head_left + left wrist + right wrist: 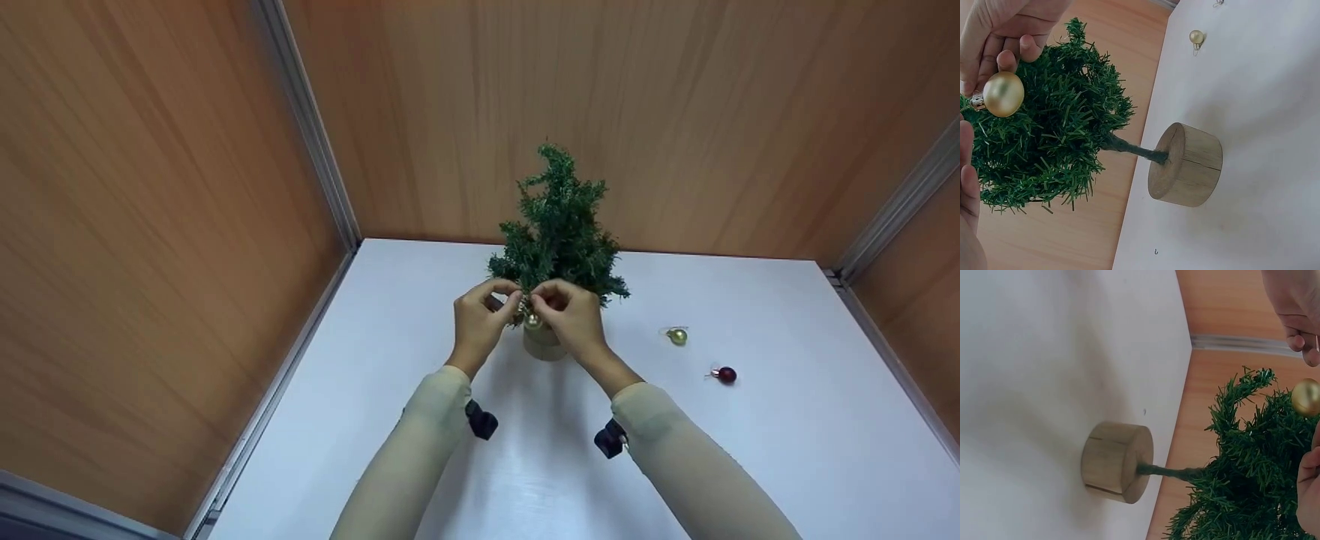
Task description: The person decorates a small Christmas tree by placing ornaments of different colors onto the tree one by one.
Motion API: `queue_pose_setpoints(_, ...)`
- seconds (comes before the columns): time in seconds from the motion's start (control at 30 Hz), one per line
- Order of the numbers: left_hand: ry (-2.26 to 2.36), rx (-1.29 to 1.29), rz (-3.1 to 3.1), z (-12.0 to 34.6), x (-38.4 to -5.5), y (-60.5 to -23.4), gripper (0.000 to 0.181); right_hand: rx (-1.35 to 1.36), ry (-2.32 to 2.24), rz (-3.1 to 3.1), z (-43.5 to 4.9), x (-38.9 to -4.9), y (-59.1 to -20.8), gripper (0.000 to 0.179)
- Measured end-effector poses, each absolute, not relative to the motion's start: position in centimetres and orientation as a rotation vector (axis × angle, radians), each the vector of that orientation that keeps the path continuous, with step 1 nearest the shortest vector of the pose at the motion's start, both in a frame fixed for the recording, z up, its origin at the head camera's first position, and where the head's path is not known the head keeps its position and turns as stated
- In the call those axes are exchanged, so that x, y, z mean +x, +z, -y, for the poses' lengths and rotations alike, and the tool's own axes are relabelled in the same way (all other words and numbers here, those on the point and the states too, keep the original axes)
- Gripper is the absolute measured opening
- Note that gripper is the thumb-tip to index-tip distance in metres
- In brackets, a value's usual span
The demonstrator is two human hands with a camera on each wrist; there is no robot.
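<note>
A small artificial Christmas tree (559, 217) stands on a round wooden base (1199, 166). In front of its lower branches, a gold bauble (1004, 94) hangs cap-up between both hands. My left hand (480, 319) has thumb and index fingertip together at the bauble's hanging loop, by a branch tip. From the other side my right hand (574, 319) pinches at the loop, just above the silver cap (978, 101). The fingertips are nearly touching each other, and the loop itself is mostly hidden by them.
On the white table (787, 450), to the right of the tree, lie a second gold bauble (677, 336) and a dark red bauble (725, 375). A wood-grain panel (420, 112) rises close behind the tree. Another panel (150, 262) bounds the left side.
</note>
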State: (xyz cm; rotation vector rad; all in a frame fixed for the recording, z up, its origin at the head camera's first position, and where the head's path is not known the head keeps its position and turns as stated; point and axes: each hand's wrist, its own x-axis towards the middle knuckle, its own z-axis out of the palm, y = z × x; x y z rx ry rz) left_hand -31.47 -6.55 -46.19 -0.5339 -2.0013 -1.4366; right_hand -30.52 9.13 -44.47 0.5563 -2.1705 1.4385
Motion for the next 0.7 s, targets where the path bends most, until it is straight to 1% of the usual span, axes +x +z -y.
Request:
queue_pose_setpoints(0.5, -1.351, -0.498, 1.990, 6.8, -31.9, -46.1, 0.007, 0.479, 1.395, 2.108, -8.2, -30.4, -44.4, 0.004)
queue_pose_setpoints(0.7, -1.370, -0.491, 2.008, 6.8, -32.0, -46.2, 0.010, 0.454, 1.369, 2.092, -7.9, -30.5, -44.5, 0.003)
